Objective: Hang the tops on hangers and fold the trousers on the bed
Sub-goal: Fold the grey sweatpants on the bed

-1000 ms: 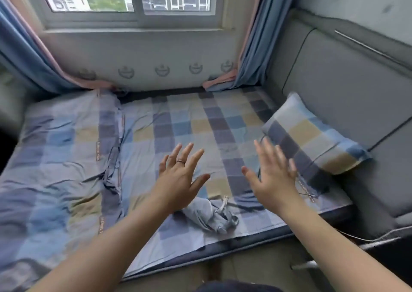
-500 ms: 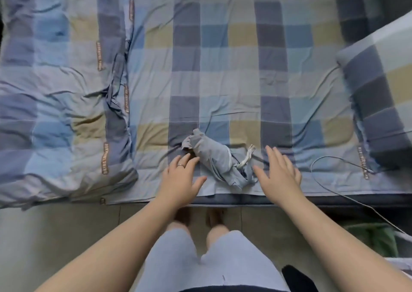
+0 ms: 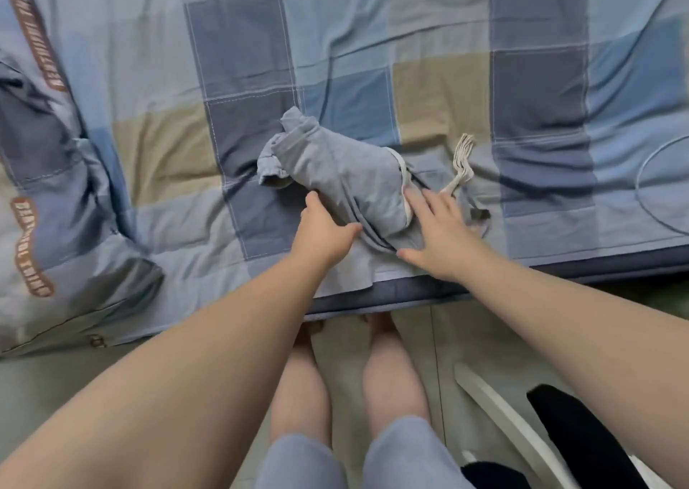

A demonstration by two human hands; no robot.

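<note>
I am counting: one rolled grey trousers bundle (image 3: pixel 335 175), one frayed white drawstring (image 3: pixel 462 156), one checked sheet (image 3: pixel 428 41), one bunched quilt (image 3: pixel 44 175), one thin cable (image 3: pixel 638 190), two hands, my left hand (image 3: pixel 320 227) and right hand (image 3: pixel 436 235), and two bare legs (image 3: pixel 302 384).

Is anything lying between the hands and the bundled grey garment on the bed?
Nothing visible does. The left hand touches the grey garment on its near side, and the right hand, fingers straight, rests on its drawstring end.
</note>
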